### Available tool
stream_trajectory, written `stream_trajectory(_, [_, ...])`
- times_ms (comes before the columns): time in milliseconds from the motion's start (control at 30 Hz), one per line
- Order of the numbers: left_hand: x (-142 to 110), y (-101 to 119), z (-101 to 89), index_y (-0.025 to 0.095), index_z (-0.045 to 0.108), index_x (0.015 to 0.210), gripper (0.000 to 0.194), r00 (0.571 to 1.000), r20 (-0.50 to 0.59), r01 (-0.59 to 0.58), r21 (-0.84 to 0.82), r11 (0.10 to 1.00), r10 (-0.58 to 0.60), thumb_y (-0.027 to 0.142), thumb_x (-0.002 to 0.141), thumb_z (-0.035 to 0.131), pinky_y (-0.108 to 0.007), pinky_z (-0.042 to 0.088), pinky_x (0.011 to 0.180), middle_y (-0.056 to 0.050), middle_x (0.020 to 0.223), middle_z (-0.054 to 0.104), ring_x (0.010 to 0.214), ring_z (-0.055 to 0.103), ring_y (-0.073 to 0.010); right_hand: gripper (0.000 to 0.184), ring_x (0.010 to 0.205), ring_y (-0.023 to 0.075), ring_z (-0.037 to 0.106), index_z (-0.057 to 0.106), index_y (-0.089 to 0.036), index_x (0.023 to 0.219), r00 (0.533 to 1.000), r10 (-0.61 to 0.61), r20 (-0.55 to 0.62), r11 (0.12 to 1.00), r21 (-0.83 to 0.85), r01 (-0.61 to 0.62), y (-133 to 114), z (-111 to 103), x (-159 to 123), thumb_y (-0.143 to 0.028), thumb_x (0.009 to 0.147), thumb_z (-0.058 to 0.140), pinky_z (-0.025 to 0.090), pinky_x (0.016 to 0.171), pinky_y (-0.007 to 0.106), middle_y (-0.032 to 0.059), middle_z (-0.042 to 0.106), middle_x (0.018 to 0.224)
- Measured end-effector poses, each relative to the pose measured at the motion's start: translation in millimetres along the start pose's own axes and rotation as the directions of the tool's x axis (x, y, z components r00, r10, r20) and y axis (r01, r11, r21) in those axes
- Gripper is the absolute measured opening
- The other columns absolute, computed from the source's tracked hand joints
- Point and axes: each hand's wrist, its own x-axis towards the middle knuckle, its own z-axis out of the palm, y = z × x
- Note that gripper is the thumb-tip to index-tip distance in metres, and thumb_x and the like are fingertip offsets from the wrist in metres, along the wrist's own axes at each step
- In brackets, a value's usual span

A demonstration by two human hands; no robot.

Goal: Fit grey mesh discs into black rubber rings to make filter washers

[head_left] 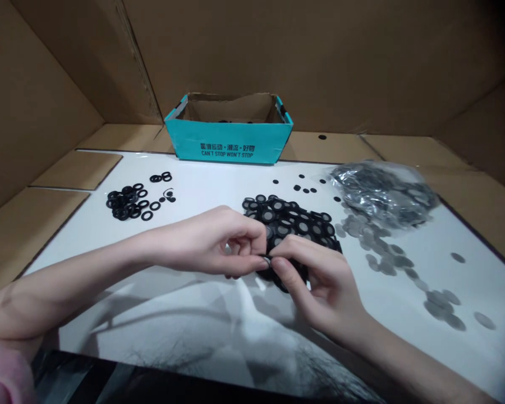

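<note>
My left hand (pixel 225 241) and my right hand (pixel 322 275) meet over the middle of the table, thumbs and forefingers pinched together. Between their fingertips is a small black ring (pixel 267 258), mostly covered, with a sliver of something pale at its edge. Right behind and below the fingers spreads a heap of black rings with grey discs in them (pixel 303 225). Bare black rings (pixel 125 204) lie in a loose pile beyond my left forearm. To the right, thin grey discs (pixel 385 264) are scattered, partly overlapping.
A teal cardboard box (pixel 229 140) with dark pieces inside stands at the back. A clear plastic bag (pixel 382 193) full of grey discs lies at the back right. Small black dots (pixel 306 191) dot the white tabletop (pixel 206 182). Tall cardboard walls (pixel 320 62) surround it.
</note>
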Motion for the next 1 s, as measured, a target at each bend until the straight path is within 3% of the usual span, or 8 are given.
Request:
stream_trajectory(167, [2,-3,5.7,0.014,0.056,0.077,0.016,0.993,-0.116,0.000,-0.003,1.000,0.000,0.025,0.087,0.060,-0.015,0.041,0.055,0.003,0.061,0.057,0.058,0.053,-0.0065,0.018,0.055,0.0100,0.051,0.055,-0.020,0.074,0.999,0.009,-0.036,0.999,-0.036,-0.010,4,2,0,-0.013,0.089,0.049,0.040,0.050,0.023,-0.0010,0.058,0.061])
stream_trajectory(400, [6,-6,18.3,0.012,0.058,0.084,0.020,0.956,-0.268,0.027,-0.325,0.945,-0.119,0.025,0.080,0.072,-0.017,0.045,0.055,0.002,0.061,0.061,0.056,0.060,-0.0087,0.016,0.059,0.0095,0.050,0.053,-0.020,0.078,0.984,0.059,-0.166,0.998,-0.018,-0.063,8,7,-5,-0.013,0.092,0.050,0.040,0.053,0.023,-0.0015,0.054,0.066])
stream_trajectory(567, [4,-4,15.9,0.012,0.057,0.083,0.017,0.966,-0.234,0.022,-0.343,0.939,-0.108,0.027,0.085,0.067,-0.017,0.046,0.056,0.003,0.064,0.059,0.058,0.057,-0.0067,0.016,0.060,0.0105,0.050,0.053,-0.020,0.079,0.988,0.009,-0.154,1.000,-0.020,-0.013,5,5,-5,-0.010,0.091,0.049,0.039,0.055,0.024,-0.0007,0.055,0.067])
stream_trajectory(800, [4,-4,17.4,0.014,0.053,0.084,0.014,0.982,-0.179,-0.003,-0.307,0.952,-0.055,0.025,0.093,0.056,-0.019,0.050,0.064,0.000,0.069,0.063,0.066,0.064,-0.0087,0.022,0.059,0.0100,0.048,0.052,-0.020,0.074,1.000,-0.024,0.020,0.999,0.037,0.023,8,-4,3,-0.010,0.092,0.045,0.040,0.056,0.023,-0.0014,0.053,0.063])
stream_trajectory(1000, [2,-1,13.3,0.013,0.052,0.081,0.017,0.994,-0.088,0.030,-0.345,0.938,-0.064,0.025,0.091,0.057,-0.015,0.048,0.055,0.002,0.062,0.061,0.055,0.060,-0.0066,0.021,0.056,0.0082,0.046,0.051,-0.019,0.073,0.997,-0.015,-0.071,0.995,0.096,0.021,6,0,2,-0.009,0.091,0.048,0.036,0.051,0.022,-0.0028,0.049,0.062])
